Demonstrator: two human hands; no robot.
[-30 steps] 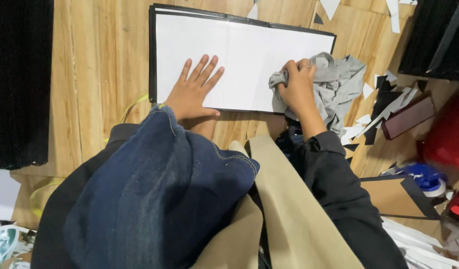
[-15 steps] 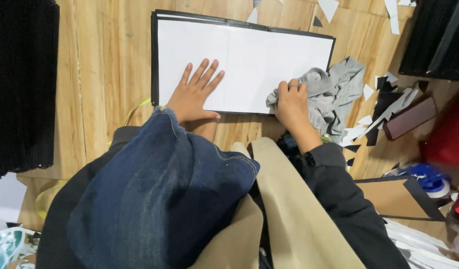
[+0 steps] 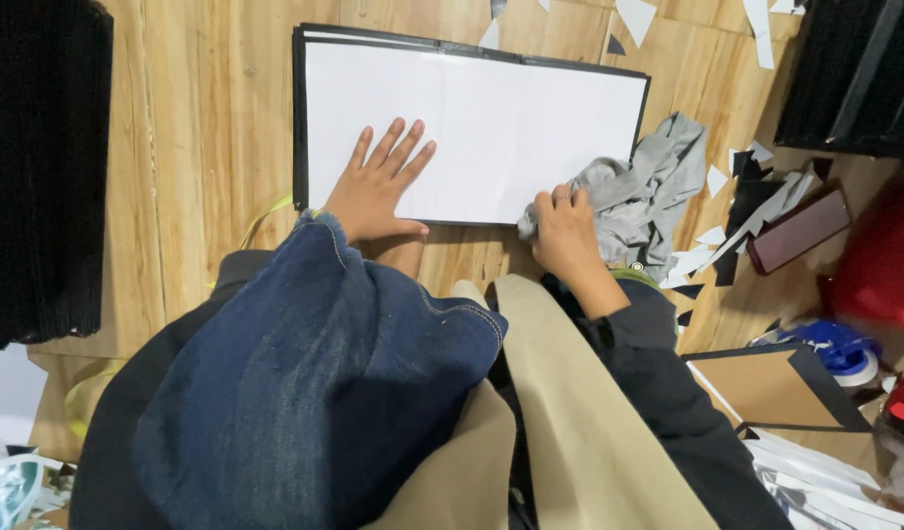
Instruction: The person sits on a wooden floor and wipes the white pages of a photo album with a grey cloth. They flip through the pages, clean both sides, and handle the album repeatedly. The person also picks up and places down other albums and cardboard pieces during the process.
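Note:
A large white board with a black border (image 3: 501, 108) lies flat on the wooden floor. My left hand (image 3: 378, 186) rests flat on its near left part, fingers spread. My right hand (image 3: 568, 231) grips a crumpled grey cloth (image 3: 638, 191) at the board's near right edge. The cloth trails off to the right onto the floor.
Black ribbed panels stand at the left (image 3: 40, 167) and top right (image 3: 854, 79). Paper scraps (image 3: 727, 236), a dark red box (image 3: 796, 231), a blue tape roll (image 3: 840, 348) and a brown card with black edging (image 3: 766, 388) lie at the right. My knees fill the foreground.
My right hand has dragged the grey cloth from the board's right edge down and left to its near edge. My left hand has stayed pressed on the board.

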